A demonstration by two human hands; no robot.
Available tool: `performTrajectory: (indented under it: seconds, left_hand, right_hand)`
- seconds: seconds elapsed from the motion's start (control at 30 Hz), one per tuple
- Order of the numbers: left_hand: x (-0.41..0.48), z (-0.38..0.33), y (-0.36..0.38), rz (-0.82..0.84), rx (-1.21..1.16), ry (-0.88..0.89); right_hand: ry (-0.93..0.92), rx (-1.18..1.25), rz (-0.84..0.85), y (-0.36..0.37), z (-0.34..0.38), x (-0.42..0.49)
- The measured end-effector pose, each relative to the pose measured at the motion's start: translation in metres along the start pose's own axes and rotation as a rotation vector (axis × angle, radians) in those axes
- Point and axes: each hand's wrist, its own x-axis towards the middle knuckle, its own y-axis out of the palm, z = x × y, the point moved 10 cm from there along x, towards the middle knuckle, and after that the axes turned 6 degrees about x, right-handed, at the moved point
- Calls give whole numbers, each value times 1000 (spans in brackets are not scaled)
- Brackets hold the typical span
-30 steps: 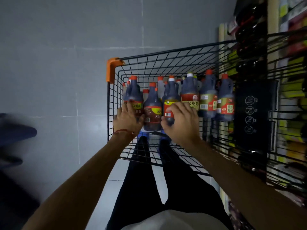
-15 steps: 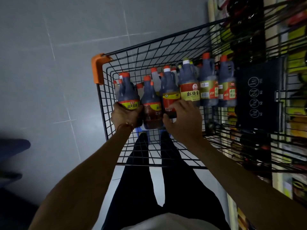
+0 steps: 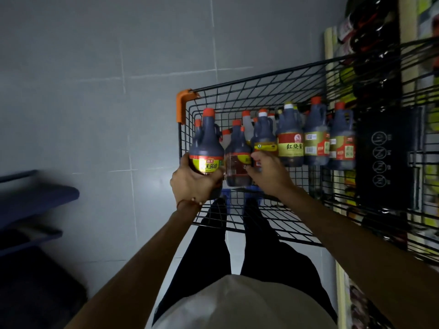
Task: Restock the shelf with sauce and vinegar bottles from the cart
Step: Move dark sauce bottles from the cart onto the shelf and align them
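A black wire cart [image 3: 259, 89] with an orange corner holds several dark sauce bottles with red caps. My left hand [image 3: 193, 184] grips the base of a dark soy sauce bottle [image 3: 206, 143] with a yellow-green label, raised at the cart's left edge. My right hand [image 3: 268, 172] is wrapped around the lower part of another dark bottle [image 3: 264, 136] with a yellow label, still standing among the others. A bottle with a red and gold label [image 3: 290, 138] stands just to the right. The shelf [image 3: 370, 39] with dark bottles runs along the right side.
A black panel with round icons [image 3: 382, 157] hangs on the cart's right side. Grey tiled floor [image 3: 95, 91] lies to the left. A dark blue object [image 3: 35, 200] sits at the left edge. My legs stand behind the cart.
My left hand has lifted its soy sauce bottle up and to the cart's left edge. My right hand has stayed on the yellow-labelled bottle. The view has shifted.
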Motion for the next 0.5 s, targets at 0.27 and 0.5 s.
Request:
performTrajectory:
  seconds: [0.27, 0.5]
  left_hand:
    - [0, 21, -43, -102, -21, -64]
    - [2, 45, -57, -150, -89, -191]
  right_hand:
    - [244, 64, 142, 43, -25, 29]
    - [291, -27, 62, 53, -24, 39]
